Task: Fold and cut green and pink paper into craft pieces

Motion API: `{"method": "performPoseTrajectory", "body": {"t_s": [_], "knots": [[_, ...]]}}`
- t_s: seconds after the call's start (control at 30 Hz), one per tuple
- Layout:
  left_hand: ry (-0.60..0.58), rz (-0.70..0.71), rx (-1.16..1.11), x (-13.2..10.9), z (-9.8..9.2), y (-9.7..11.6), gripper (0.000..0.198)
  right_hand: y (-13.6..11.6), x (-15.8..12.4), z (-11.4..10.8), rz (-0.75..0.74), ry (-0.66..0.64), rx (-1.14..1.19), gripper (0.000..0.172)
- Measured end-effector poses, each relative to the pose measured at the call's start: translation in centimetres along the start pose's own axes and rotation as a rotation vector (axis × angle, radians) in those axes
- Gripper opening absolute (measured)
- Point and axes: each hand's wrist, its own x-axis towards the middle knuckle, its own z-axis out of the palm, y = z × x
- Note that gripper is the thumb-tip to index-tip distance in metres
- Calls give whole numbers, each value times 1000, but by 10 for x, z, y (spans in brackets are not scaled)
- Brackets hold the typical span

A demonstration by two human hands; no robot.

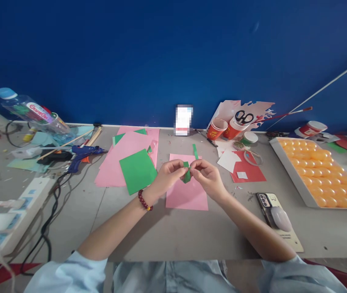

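Note:
A small folded piece of green paper (pixel 186 176) is pinched between both my hands, above a pink paper sheet (pixel 187 199). My left hand (pixel 171 174) grips its left side with thumb and forefinger. From the other side, the closed fingertips of my right hand (pixel 206 176) hold it too. The exact folds are partly hidden by my fingers. Just beyond the hands lies a narrow green paper strip (pixel 195 151). A green paper square (pixel 138 171) rests on larger pink sheets (pixel 109 175), left of my left hand.
At left are a blue glue gun (pixel 83 154), a power strip (pixel 23 219), cables and a tilted plastic bottle (pixel 36 112). Paper cups (pixel 217 129) with scissors (pixel 244 117) stand at the back right. A phone (pixel 278 221) and a tray (pixel 295 179) of orange balls are at right.

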Motion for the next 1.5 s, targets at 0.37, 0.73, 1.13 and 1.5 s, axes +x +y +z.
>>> {"method": "performPoseTrajectory", "body": {"t_s": [0.37,0.73,1.13,1.5], "knots": [[117,25,68,5,-5,0,24,-2,-1,-1,-21,28,-83,26],[254,5,90,9,-14,-2,26,4,5,-5,203,-4,67,23],[262,-76,-9,9,-21,14,22,14,42,-30,174,-86,-374,8],[345,110,17,13,-42,17,22,41,125,-29,-13,95,-965,13]]}}
